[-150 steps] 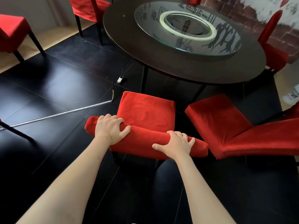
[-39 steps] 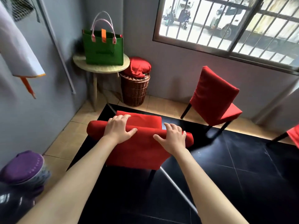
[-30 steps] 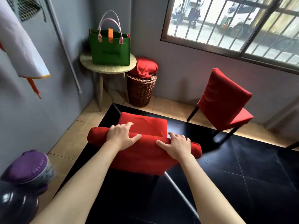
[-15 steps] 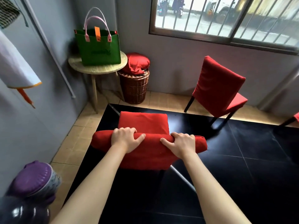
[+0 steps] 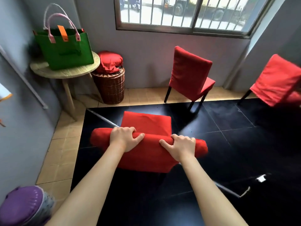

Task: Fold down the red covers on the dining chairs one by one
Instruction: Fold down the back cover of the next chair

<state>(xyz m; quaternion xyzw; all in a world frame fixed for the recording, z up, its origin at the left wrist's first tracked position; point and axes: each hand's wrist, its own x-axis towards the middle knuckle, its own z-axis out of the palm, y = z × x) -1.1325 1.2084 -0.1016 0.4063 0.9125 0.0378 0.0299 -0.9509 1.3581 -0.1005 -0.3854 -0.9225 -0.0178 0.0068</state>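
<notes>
Three red-covered chairs [image 5: 147,128] [image 5: 189,74] [image 5: 276,80] (one held), one basket [image 5: 110,87], one bag [image 5: 65,48].

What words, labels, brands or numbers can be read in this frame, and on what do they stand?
None can be read.
Green tote bag: a dark mark on its front, too blurred to read.
Vehicles outside the barred window: no readable lettering or plates.
Red chair cover under the hands, the wicker basket and the purple lid: no text shows.

Chair [image 5: 146,144] carried from dining table to window corner; grip unchanged.
</notes>
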